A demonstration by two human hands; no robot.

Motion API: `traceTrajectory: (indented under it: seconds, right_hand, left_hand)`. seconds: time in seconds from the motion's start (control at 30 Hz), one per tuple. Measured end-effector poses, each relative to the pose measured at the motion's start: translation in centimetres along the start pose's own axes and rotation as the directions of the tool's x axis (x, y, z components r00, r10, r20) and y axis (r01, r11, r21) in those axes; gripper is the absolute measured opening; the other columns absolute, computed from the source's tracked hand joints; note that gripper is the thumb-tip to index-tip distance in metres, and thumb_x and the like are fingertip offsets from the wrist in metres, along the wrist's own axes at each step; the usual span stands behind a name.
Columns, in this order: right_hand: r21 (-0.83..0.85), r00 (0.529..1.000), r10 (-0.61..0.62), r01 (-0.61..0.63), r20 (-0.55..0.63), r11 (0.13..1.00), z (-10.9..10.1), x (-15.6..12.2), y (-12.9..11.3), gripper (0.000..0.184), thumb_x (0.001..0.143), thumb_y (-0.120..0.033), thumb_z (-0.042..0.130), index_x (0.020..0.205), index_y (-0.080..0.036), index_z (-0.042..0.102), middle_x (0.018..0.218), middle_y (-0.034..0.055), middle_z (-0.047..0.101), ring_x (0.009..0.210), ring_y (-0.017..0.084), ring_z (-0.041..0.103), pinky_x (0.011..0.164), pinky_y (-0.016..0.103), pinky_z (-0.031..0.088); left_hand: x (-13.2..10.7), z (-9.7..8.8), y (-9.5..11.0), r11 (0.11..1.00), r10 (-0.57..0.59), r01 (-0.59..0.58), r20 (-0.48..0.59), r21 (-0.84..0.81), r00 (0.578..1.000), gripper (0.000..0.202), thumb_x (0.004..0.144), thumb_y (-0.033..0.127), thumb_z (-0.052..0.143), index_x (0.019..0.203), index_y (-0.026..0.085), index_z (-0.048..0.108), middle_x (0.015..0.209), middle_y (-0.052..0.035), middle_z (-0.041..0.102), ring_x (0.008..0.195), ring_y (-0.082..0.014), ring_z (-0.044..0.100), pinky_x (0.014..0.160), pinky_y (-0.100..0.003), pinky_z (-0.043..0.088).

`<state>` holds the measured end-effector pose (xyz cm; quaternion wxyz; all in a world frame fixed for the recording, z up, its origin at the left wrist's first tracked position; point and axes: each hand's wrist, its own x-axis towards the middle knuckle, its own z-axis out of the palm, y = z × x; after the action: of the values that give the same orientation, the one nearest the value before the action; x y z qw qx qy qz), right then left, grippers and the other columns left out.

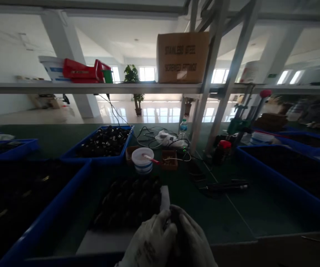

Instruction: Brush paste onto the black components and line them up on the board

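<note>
Both hands wear pale gloves and meet at the bottom middle of the head view. My left hand (151, 241) is closed, its thumb and fingers pinched near the right edge of a white board (106, 240). Cupped against it from the right is my right hand (194, 237), fingers bent inward. Something dark seems to sit between them, but shadow hides what it is. Rows of small black parts (132, 200) stand on the board, just ahead and to the left of my hands.
Blue trays of dark parts (104, 142) stand left and back; another blue tray (287, 181) is at right. A white tub (143, 159), a small brown bin (169, 161) and a black pen-shaped tool (226, 185) lie ahead. A green press (239, 118) stands beyond, under a shelf (137, 88).
</note>
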<state>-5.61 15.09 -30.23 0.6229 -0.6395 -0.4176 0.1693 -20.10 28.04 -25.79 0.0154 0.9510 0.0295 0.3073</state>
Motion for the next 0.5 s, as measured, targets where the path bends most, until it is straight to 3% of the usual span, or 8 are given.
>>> traceTrajectory:
  seconds: [0.07, 0.17, 0.23, 0.27, 0.33, 0.4, 0.5]
  right_hand:
    - [0.083, 0.997, 0.073, -0.076, 0.039, 0.994, -0.2, 0.6, 1.1, 0.056, 0.108, -0.061, 0.041, 0.135, -0.024, 0.072, 0.126, 0.0141, 0.075, 0.118, 0.031, 0.072, 0.093, 0.043, 0.066]
    - [0.177, 0.984, 0.155, -0.168, 0.081, 0.97, -0.6, 0.7, 1.6, 0.058, 0.099, -0.067, 0.058, 0.136, -0.023, 0.072, 0.137, 0.015, 0.07, 0.126, 0.034, 0.068, 0.101, 0.045, 0.062]
    - [0.213, 0.972, 0.21, -0.228, 0.104, 0.95, -0.5, 0.4, 1.6, 0.061, 0.095, -0.068, 0.065, 0.137, -0.024, 0.071, 0.143, 0.0142, 0.066, 0.134, 0.035, 0.062, 0.109, 0.046, 0.057]
    - [0.225, 0.964, 0.239, -0.26, 0.12, 0.939, -0.4, 0.4, 1.5, 0.063, 0.094, -0.069, 0.066, 0.137, -0.024, 0.071, 0.145, 0.0142, 0.065, 0.136, 0.035, 0.06, 0.111, 0.046, 0.056]
    - [0.247, 0.942, 0.3, -0.329, 0.15, 0.911, 0.1, 0.3, 1.1, 0.068, 0.091, -0.072, 0.068, 0.138, -0.023, 0.071, 0.143, 0.0144, 0.066, 0.137, 0.035, 0.058, 0.113, 0.046, 0.054]
    - [0.276, 0.918, 0.357, -0.393, 0.173, 0.877, 0.8, 0.2, 0.6, 0.071, 0.088, -0.075, 0.069, 0.135, -0.022, 0.072, 0.139, 0.0145, 0.069, 0.136, 0.035, 0.059, 0.113, 0.044, 0.053]
    - [0.292, 0.884, 0.418, -0.464, 0.208, 0.836, 1.9, -0.1, 0.1, 0.073, 0.085, -0.078, 0.07, 0.129, -0.021, 0.076, 0.13, 0.0134, 0.074, 0.13, 0.034, 0.064, 0.11, 0.041, 0.055]
  left_hand:
    - [-0.3, 0.2, -0.3, 0.98, -0.056, 0.061, 0.033, -0.192, 0.998, 0.047, 0.09, 0.022, 0.065, 0.136, 0.025, 0.058, 0.135, -0.0138, 0.07, 0.101, -0.0271, 0.077, 0.075, -0.035, 0.069]
    - [-1.3, -0.5, -0.8, 0.808, -0.265, 0.251, 0.051, -0.533, 0.963, 0.063, 0.09, 0.017, 0.062, 0.15, 0.029, 0.045, 0.135, -0.0114, 0.067, 0.093, -0.0189, 0.075, 0.073, -0.027, 0.068]
    - [-2.1, -1.2, -1.3, 0.73, -0.361, 0.328, 0.07, -0.6, 0.93, 0.063, 0.092, 0.014, 0.061, 0.15, 0.03, 0.044, 0.128, -0.0087, 0.069, 0.087, -0.016, 0.073, 0.069, -0.025, 0.066]
    - [-2.4, -1.5, -1.5, 0.731, -0.381, 0.341, 0.061, -0.591, 0.923, 0.06, 0.093, 0.015, 0.062, 0.149, 0.03, 0.046, 0.126, -0.0079, 0.07, 0.087, -0.0161, 0.073, 0.069, -0.025, 0.066]
    - [-2.7, -1.6, -1.9, 0.783, -0.371, 0.329, 0.028, -0.527, 0.928, 0.053, 0.095, 0.021, 0.066, 0.145, 0.03, 0.051, 0.127, -0.0074, 0.072, 0.095, -0.0185, 0.075, 0.076, -0.027, 0.067]
    - [-2.9, -1.2, -2.2, 0.865, -0.286, 0.248, -0.023, -0.436, 0.958, 0.043, 0.099, 0.028, 0.066, 0.141, 0.03, 0.056, 0.127, -0.007, 0.074, 0.103, -0.0211, 0.075, 0.082, -0.03, 0.067]
    - [-3.7, 0.7, -2.3, 0.955, -0.093, 0.045, -0.152, -0.293, 0.984, 0.028, 0.109, 0.036, 0.045, 0.127, 0.029, 0.065, 0.11, -0.0039, 0.08, 0.089, -0.0195, 0.076, 0.068, -0.029, 0.065]
